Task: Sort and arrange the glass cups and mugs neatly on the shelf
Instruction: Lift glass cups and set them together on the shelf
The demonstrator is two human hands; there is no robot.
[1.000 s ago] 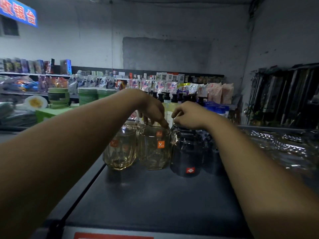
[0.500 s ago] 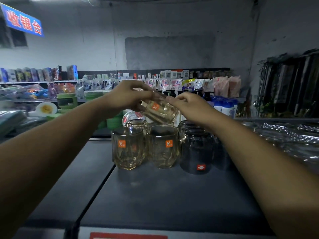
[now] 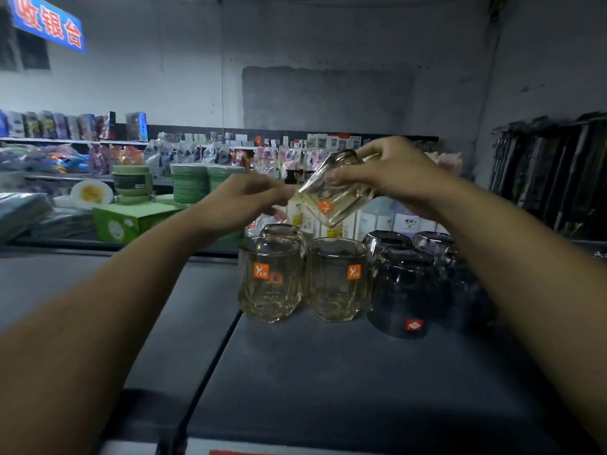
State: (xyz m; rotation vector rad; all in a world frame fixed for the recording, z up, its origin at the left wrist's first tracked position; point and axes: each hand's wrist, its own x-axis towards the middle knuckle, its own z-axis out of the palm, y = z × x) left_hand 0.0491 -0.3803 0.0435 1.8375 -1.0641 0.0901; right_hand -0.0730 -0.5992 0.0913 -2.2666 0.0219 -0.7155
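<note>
**Step in hand: one amber cup aloft, awaiting placement**

We judge the current step to be the transfer of a single cup into the row. The held cup (image 3: 335,192) is in the air, tilted, above and behind the two amber cups (image 3: 270,284) that stand side by side on the shelf (image 3: 328,372). The right hand (image 3: 394,178) grips it from above, fingers and thumb curled round its wall. The left hand (image 3: 243,201) has its fingers bunched, with the tips at the cup's lower edge; we cannot tell whether they pinch the glass.

The dark cups (image 3: 405,290) are grouped just beside the amber pair, on the right.

The next move calls for levelling the cup and setting it down with its own kind, without knocking the neighbouring rims.

Markings: each amber cup carries an orange sticker (image 3: 354,271) with a white Y-like mark; the front dark cup carries a red sticker (image 3: 414,325), which we cannot read. The blue sign (image 3: 49,26) reads 收银台.
</note>
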